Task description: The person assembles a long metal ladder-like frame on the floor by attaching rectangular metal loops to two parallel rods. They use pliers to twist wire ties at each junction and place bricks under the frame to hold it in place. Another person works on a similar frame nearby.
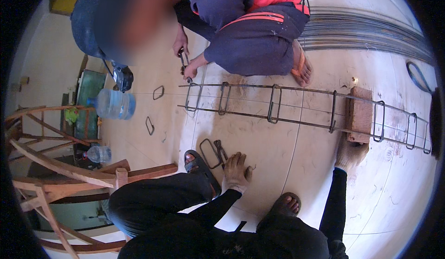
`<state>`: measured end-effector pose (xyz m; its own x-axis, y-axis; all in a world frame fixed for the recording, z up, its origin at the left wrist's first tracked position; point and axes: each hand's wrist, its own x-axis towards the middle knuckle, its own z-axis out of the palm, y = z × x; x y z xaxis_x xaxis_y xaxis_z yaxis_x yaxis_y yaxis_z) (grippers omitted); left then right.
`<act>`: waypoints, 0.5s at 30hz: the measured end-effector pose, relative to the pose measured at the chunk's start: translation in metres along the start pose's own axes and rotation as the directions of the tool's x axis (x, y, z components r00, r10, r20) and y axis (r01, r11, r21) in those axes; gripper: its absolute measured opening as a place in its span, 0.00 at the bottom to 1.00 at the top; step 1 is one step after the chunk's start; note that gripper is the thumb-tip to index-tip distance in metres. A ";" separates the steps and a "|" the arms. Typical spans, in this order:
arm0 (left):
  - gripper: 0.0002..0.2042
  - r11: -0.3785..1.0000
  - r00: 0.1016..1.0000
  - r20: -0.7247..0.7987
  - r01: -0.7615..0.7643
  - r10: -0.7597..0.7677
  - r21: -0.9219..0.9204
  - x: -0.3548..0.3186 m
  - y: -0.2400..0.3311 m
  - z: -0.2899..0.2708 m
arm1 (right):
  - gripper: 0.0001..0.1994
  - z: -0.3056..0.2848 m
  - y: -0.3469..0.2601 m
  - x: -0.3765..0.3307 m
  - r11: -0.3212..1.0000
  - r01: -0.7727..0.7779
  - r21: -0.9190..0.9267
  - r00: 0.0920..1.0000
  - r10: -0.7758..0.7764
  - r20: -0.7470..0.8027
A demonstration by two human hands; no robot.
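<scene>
My left hand [237,172], in a dirty work glove, is low over the floor with its fingers stretched out. Beside its fingertips lie dark metal pincers [219,150] and a loose rectangular steel stirrup [209,153]. At the right my gloved right hand [351,156] grips the near end of a red brick [360,113]; part of its fingers is hidden. The brick lies crosswise at a rebar frame [301,123], two long bars with several stirrups spaced along them. At the frame's left end a co-worker's hands [191,66] hold a hand tool.
Two more loose stirrups [158,92] lie at the left. A bundle of long steel bars [357,27] stretches behind the co-worker. Water bottles [116,104] and a wooden chair frame [69,166] stand to the left. Bits of wire litter the tiled floor [264,185].
</scene>
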<state>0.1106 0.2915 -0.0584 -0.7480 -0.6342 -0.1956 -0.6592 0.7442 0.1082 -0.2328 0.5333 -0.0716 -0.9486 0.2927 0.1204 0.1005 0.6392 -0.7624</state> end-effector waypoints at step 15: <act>0.30 0.993 0.986 -0.139 -0.082 0.093 0.087 0.000 -0.001 0.007 | 0.36 0.008 0.009 0.003 0.973 -0.068 0.221 0.997 0.056 0.061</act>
<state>0.1119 0.2920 -0.0655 -0.8097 -0.5849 -0.0475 -0.5866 0.8089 0.0385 -0.2375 0.5348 -0.0831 -0.9580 0.2842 0.0384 0.0963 0.4449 -0.8904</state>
